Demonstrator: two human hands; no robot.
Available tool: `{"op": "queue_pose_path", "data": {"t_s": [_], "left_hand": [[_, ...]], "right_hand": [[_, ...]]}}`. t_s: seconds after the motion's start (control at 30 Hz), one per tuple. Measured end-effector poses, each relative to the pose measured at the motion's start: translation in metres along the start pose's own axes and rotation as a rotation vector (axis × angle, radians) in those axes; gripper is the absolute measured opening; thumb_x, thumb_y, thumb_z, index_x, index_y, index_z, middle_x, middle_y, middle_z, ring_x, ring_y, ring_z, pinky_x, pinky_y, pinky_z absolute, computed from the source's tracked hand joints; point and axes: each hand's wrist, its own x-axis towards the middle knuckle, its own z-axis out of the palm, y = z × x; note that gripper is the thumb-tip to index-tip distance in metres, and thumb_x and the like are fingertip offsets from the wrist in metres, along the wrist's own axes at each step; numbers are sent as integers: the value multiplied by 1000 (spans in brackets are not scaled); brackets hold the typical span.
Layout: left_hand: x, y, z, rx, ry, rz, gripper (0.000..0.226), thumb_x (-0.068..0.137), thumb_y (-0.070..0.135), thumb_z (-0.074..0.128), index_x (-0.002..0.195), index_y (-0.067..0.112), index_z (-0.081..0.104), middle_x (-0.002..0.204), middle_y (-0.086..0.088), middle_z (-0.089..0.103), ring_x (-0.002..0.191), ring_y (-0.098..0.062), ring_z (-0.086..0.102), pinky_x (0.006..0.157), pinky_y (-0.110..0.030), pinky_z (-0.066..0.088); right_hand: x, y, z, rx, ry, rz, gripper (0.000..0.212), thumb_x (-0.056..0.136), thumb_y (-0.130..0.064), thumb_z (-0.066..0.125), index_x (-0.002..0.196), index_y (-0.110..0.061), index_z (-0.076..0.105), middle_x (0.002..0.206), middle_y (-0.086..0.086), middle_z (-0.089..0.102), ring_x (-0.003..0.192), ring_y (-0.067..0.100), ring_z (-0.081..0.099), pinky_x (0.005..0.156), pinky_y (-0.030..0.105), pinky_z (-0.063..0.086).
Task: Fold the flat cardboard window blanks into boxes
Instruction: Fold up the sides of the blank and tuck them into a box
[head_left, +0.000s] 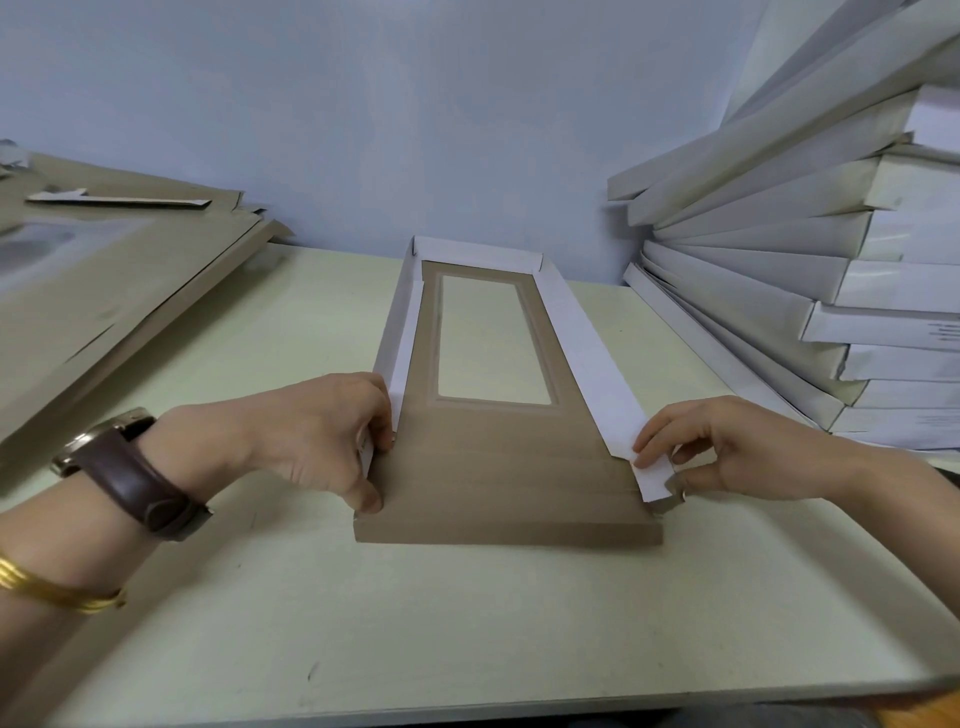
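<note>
Blank (498, 467) half-folded: far end and long walls raised, near flap flat on the bench (467, 623); left grip (322, 436) and right grip (727, 452) each pinch a wall end

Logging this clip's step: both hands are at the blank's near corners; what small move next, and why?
Probably lift the near end flap against the corner tabs. The left hand and right hand pinch those tabs, the far wall and side walls are raised, and only that flap lies flat.

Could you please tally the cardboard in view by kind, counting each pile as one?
Half-folded window box: 1
Pile of flat blanks: 1
Stack of folded boxes: 1
Loose strip: 1
Total: 4
</note>
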Motion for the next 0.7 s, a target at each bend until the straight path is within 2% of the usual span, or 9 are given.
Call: {"op": "queue_pose_path", "data": {"t_s": [0.17,0.27,0.33,0.47,0.6,0.7], "left_hand": [[2,1,-1,12,-29,-7,49,61,38,85,99,24,57,110,12,46,92,-8,56,75,-22,50],[2,0,-1,28,-35,-3,49,62,38,85,100,24,57,111,13,45,85,-1,52,66,-13,44],[2,1,-1,33,-33,-5,49,62,37,85,99,25,56,110,12,45,85,-2,52,66,-14,44],[2,2,-2,36,-38,-19,48,62,37,85,98,25,57,110,11,46,86,-4,53,70,-18,46],[6,4,-4,47,-45,-46,51,60,39,86,101,23,61,109,9,52,81,-1,55,63,-13,44],[11,6,-7,58,-31,-73,55,60,41,86,105,18,65,106,5,60,83,-7,60,63,-13,46]], "right_hand": [[-1,9,-2,86,18,25,34,84,5,66,98,-23,78,113,-10,68,96,21,67,87,30,53],[-3,12,-3,159,20,18,41,86,9,63,97,-28,76,111,-10,71,102,7,66,85,17,51],[-3,13,-2,188,7,20,41,87,9,62,98,-28,76,109,-12,71,104,4,65,86,15,50],[-3,13,-1,169,-5,27,42,88,10,59,100,-26,76,109,-13,70,106,9,63,88,20,52],[-3,12,-3,131,-14,35,43,88,11,56,102,-24,75,109,-9,70,107,13,62,93,27,51],[-1,11,-3,85,14,42,43,88,13,54,105,-22,73,112,-9,69,110,14,61,94,26,50]]}}
